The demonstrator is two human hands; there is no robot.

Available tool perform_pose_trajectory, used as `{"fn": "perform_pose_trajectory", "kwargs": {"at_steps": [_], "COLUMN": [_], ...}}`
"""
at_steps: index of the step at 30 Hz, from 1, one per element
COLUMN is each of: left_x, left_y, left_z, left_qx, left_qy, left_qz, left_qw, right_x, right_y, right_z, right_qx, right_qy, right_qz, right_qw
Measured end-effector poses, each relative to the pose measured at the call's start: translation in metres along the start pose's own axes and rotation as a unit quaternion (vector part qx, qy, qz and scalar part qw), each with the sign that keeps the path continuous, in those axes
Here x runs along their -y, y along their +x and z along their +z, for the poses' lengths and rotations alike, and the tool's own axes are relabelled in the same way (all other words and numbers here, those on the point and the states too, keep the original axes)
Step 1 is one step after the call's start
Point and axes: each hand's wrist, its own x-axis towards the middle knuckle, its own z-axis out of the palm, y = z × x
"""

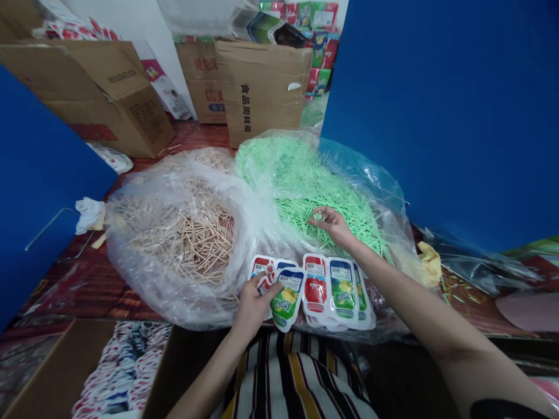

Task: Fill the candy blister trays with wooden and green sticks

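My left hand (pixel 254 301) is closed on several flat soda-print packets, with a green and blue Sprite packet (pixel 288 295) on the near side under my thumb and red ones behind it. Over the heap of thin green sticks (pixel 301 169), my right hand (pixel 335 227) pinches a small bunch of green sticks (pixel 318 216), their ends showing at my fingertips. Between my two arms lie stacked packets: a red Cola packet (pixel 315 285) beside a Sprite packet (pixel 343 288). Light brown sticks (pixel 205 238) fill a clear plastic bag (pixel 144 285) to the left.
Cardboard boxes (pixel 266 87) stand at the back, another box (pixel 140 116) at back left. Below the table edge on the left, an open carton (pixel 56 366) holds bundled packets (pixel 124 366). Blue panels (pixel 458 105) flank the table. Clear plastic wrap (pixel 484 262) lies at right.
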Motion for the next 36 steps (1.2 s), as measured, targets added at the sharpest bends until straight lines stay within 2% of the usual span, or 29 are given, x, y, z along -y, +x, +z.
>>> {"fn": "perform_pose_trajectory", "kwargs": {"at_steps": [6,11,15,19,22,26,29,36], "left_x": [-0.001,0.002,0.004,-0.001,-0.006,-0.010,-0.009,-0.007], "left_y": [-0.001,0.001,0.001,-0.001,-0.004,-0.006,-0.006,-0.006], "left_z": [-0.001,-0.004,-0.005,-0.004,-0.003,-0.001,0.000,-0.001], "left_qx": [0.004,0.006,0.007,0.004,-0.001,-0.006,-0.011,-0.004], "left_qy": [0.010,0.014,0.021,0.024,0.020,0.004,0.009,-0.009], "left_qz": [-0.002,0.010,0.019,0.024,0.021,0.014,0.019,0.014], "left_qw": [1.000,1.000,1.000,0.999,1.000,1.000,1.000,1.000], "right_x": [0.000,0.013,0.022,0.026,0.032,0.041,0.041,0.023], "right_y": [0.002,0.005,0.005,0.005,0.006,0.004,0.000,-0.009], "right_z": [-0.004,-0.015,-0.020,-0.021,-0.025,-0.026,-0.021,-0.013], "right_qx": [0.009,0.010,0.030,0.037,-0.010,-0.071,-0.058,0.006], "right_qy": [-0.089,-0.222,-0.276,-0.285,-0.286,-0.318,-0.315,-0.259], "right_qz": [-0.033,-0.061,-0.075,-0.080,-0.090,-0.116,-0.111,-0.049], "right_qw": [0.995,0.973,0.958,0.954,0.954,0.938,0.941,0.965]}}
